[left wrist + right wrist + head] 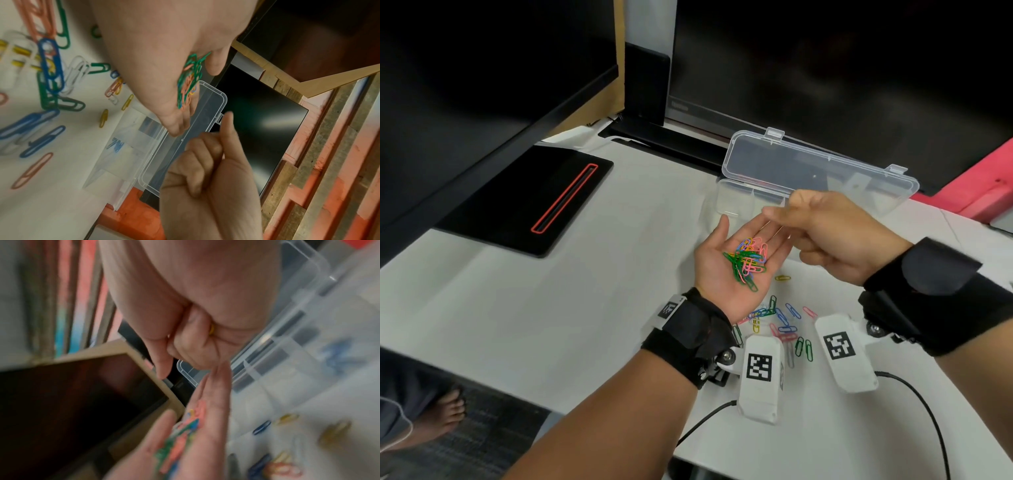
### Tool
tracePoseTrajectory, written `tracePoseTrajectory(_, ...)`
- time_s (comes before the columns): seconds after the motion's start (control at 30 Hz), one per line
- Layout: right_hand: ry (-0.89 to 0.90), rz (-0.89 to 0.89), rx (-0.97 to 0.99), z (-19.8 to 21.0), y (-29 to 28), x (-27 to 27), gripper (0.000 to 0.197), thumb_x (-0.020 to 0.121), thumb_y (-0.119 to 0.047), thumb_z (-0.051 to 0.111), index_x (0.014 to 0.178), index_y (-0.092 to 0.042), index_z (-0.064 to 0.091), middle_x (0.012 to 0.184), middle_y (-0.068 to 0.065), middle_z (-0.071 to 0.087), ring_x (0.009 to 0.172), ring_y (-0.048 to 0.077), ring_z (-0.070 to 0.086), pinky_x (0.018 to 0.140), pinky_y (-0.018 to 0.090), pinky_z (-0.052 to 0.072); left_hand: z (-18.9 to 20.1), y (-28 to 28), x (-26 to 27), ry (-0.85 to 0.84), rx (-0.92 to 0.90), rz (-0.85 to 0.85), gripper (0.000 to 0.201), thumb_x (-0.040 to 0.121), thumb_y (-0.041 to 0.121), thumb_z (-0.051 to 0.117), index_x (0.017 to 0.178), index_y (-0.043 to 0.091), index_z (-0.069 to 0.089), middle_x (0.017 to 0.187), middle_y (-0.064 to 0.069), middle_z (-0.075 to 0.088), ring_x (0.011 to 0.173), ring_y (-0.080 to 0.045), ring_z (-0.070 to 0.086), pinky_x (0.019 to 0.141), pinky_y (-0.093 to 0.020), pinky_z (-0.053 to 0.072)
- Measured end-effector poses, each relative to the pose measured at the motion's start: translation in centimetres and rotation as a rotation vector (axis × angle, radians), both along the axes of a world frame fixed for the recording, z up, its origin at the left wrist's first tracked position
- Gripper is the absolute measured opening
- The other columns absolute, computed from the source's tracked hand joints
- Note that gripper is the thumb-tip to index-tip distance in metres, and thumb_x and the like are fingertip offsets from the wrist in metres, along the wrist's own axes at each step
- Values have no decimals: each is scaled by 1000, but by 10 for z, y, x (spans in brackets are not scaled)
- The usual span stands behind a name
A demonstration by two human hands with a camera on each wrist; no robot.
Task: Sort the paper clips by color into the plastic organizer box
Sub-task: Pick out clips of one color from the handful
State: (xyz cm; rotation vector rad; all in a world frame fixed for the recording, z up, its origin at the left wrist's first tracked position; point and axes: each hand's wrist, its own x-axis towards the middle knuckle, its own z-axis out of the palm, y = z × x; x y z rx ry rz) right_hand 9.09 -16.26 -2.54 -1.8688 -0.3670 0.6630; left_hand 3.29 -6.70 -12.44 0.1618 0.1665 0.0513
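Right hand [835, 236], fingers curled on a yellow paper clip [212, 329], sits just before the open organizer box [736, 195]; left hand [736, 263] flat, cupping the mixed clips [748, 260], box dead ahead.

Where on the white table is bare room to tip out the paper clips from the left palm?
Free: the white table between the black pad with a red line, the left hand and the clear plastic organizer box. Crowded: under the right hand, where loose coloured paper clips lie.
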Motion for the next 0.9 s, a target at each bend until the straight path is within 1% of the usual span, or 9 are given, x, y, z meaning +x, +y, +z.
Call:
tracePoseTrajectory(0.07,-264,129,-185,-3,1,-5,29,83,-23,74,67,-18,51,55,-4,65,37,9,49,38,21,38,0,-1,-1,1,45,-18,59,100,42,36,128,-8,52,135,-27,52,121,-35,53,111,-43,36)
tracePoseTrajectory(0.13,-498,236,-351,-8,3,-6,13,76,-26,80,79,-21,68,71,-2,74,56,12,67,63,33,57,-2,-1,-1,-5,67,-34,60,100,44,35,127,-7,51,128,-26,56,119,-34,53,114,-40,32)
tracePoseTrajectory(0.23,-635,269,-451,-17,3,-3,10,74,-27,80,82,-30,76,74,-7,74,66,8,68,74,37,58,-7,-2,1,-6,62,-26,61,101,44,34,127,-9,50,109,-21,63,108,-31,57,113,-38,30)
tracePoseTrajectory(0.37,-581,218,-367,-19,1,4,13,81,-14,74,72,-23,75,80,-3,76,72,15,72,76,40,58,-8,-2,2,-36,85,-25,65,103,41,27,145,-8,32,147,-25,38,129,-33,44,115,-40,29)
tracePoseTrajectory(0.53,-466,157,-243,-10,-2,3,18,86,-6,68,72,-14,75,61,-10,71,53,-2,62,58,11,47,-7,-2,3,-35,50,-23,62,103,39,28,144,-6,34,146,-25,41,132,-35,45,112,-44,34)
tracePoseTrajectory(0.67,-662,57,-370,-11,-4,12,6,85,-16,70,86,-18,76,38,-14,51,37,0,46,42,7,31,-4,-2,2,-19,31,-12,61,103,40,29,138,-8,44,131,-25,55,128,-34,48,109,-43,37)
tracePoseTrajectory(0.73,-753,98,-416,-8,-3,8,11,83,-15,69,89,-24,73,37,-19,49,42,-5,51,46,6,35,-3,-2,1,-26,32,-15,61,102,41,30,132,-8,50,132,-27,54,127,-34,51,110,-43,37)
tracePoseTrajectory(0.83,-785,325,-507,-4,2,-3,20,81,-17,70,90,-34,76,68,-14,72,68,0,66,72,27,56,-4,-1,-1,-42,30,-27,63,101,44,30,113,-9,63,105,-23,65,98,-29,65,103,-37,41)
tracePoseTrajectory(0.9,-811,435,-618,-5,4,-8,26,82,-19,69,92,-42,75,72,-13,72,73,5,67,75,33,56,-6,-1,0,-30,34,-38,64,101,45,30,122,-10,57,97,-16,59,90,-25,60,98,-33,38)
